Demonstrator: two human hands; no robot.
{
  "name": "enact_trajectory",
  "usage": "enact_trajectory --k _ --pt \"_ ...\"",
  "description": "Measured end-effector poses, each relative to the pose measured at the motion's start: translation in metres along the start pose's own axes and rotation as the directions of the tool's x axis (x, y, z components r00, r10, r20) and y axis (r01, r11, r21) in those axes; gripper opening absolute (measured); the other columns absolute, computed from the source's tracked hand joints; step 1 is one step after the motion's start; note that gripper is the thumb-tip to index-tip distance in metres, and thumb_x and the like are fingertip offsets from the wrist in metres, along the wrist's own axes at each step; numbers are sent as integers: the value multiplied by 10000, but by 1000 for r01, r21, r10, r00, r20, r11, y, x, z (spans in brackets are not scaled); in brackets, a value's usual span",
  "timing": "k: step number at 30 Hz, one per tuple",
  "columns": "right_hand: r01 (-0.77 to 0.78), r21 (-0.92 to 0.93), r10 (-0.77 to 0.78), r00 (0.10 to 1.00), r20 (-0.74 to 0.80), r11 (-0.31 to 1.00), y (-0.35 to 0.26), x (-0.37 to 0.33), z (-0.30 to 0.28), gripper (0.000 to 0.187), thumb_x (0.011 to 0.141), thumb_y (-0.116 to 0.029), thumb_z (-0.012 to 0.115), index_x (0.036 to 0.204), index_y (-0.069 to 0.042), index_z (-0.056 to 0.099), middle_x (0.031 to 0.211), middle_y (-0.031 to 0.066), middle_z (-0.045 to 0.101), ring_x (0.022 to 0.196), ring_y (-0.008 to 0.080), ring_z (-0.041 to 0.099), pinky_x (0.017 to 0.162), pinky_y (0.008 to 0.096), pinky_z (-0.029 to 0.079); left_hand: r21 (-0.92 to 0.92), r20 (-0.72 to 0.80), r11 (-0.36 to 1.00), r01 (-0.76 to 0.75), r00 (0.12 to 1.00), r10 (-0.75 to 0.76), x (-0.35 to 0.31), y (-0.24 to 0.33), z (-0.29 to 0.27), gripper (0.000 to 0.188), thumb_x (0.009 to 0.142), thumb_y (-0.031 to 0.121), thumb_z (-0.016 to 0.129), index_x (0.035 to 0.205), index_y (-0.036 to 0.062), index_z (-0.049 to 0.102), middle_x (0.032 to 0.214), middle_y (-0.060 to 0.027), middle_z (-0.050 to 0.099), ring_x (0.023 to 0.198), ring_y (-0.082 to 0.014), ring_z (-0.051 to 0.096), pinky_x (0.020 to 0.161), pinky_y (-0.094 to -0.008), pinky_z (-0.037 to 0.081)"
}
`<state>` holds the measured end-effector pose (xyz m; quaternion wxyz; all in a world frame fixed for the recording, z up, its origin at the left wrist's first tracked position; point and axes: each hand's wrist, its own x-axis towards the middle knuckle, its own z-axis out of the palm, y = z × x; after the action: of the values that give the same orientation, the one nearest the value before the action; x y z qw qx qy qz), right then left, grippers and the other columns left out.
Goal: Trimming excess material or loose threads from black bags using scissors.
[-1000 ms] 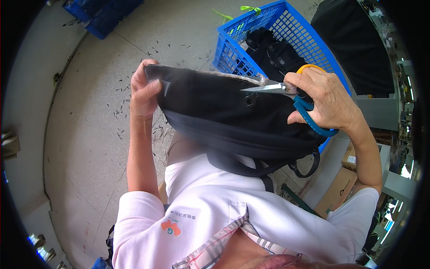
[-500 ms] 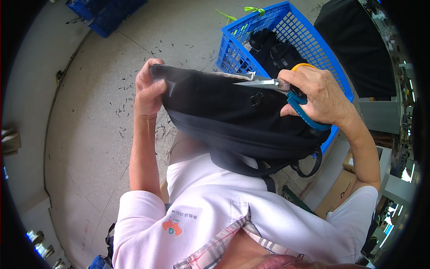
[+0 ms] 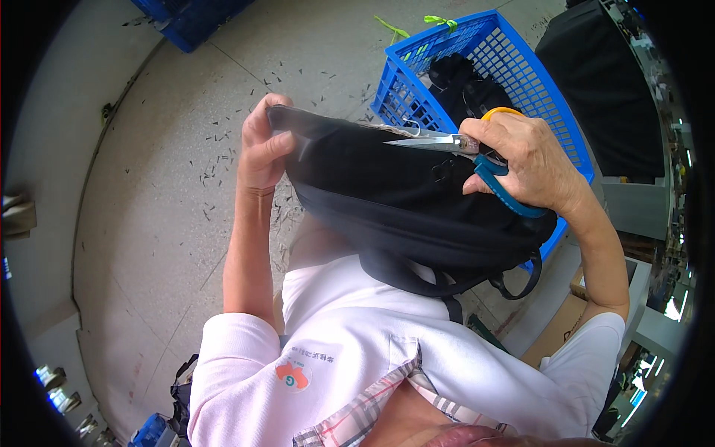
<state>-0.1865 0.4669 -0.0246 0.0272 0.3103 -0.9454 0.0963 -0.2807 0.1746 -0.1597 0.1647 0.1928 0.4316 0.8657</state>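
Note:
A black backpack (image 3: 372, 179) lies across the front of my body, its straps hanging on the near side. My left hand (image 3: 266, 145) is closed on its upper left corner, thumb on the front and fingers behind. In my right hand (image 3: 529, 156) is a pair of scissors (image 3: 428, 144) with one yellow and one teal handle loop. The pointed blades face left and lie along the bag's upper edge, where a pale strip shows. They look nearly closed. What my right fingers do behind the bag is hidden.
Beyond the bag stands a blue plastic crate (image 3: 547, 97) with black items inside. A large black covered block (image 3: 603, 97) is at the far right. Small dark scraps (image 3: 212, 164) litter the floor. Another blue crate (image 3: 190, 22) sits far left; a cardboard box (image 3: 555, 328) is by my right elbow.
The bag and my left hand have shifted slightly to the right in view, as has the crate. The scissors stay at the bag's upper edge, their blades at a slightly different angle.

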Motion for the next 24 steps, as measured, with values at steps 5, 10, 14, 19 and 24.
enact_trajectory --k 5,10,14,19,24 --pt "-30 49 27 998 50 998 4 -3 6 495 651 -391 720 955 -37 554 641 76 555 575 214 561 541 308 462 -9 -4 1000 0 1000 0 -3 -2 -1 400 640 135 751 920 45 479 825 -12 524 774 -109 510 715 -221 390" --pt "-29 73 25 998 60 997 4 1 7 494 655 -403 715 942 -36 550 655 76 564 590 216 568 551 308 464 -34 14 999 -19 1000 19 -3 -9 -13 413 641 118 745 936 41 467 835 -56 566 775 -140 551 724 -239 428" --pt "-13 85 9 999 45 996 3 10 8 496 646 -405 718 944 -43 555 698 71 573 632 221 570 582 319 468 -100 15 995 -29 999 30 -7 -6 -12 432 641 95 743 958 42 454 855 -95 607 780 -174 597 736 -262 471" --pt "-22 88 18 999 44 996 2 13 9 494 646 -423 712 940 -56 561 717 67 572 655 223 570 599 327 468 -125 39 992 -27 999 32 -9 -10 -19 436 635 96 747 955 44 455 869 -100 612 807 -183 603 761 -276 475" --pt "-112 69 102 986 128 991 -1 10 -4 517 632 -458 710 937 -67 562 713 70 568 674 224 569 606 321 461 -123 49 990 -66 996 73 -11 -11 -28 441 628 95 752 948 47 452 858 -109 612 815 -203 606 793 -306 469"
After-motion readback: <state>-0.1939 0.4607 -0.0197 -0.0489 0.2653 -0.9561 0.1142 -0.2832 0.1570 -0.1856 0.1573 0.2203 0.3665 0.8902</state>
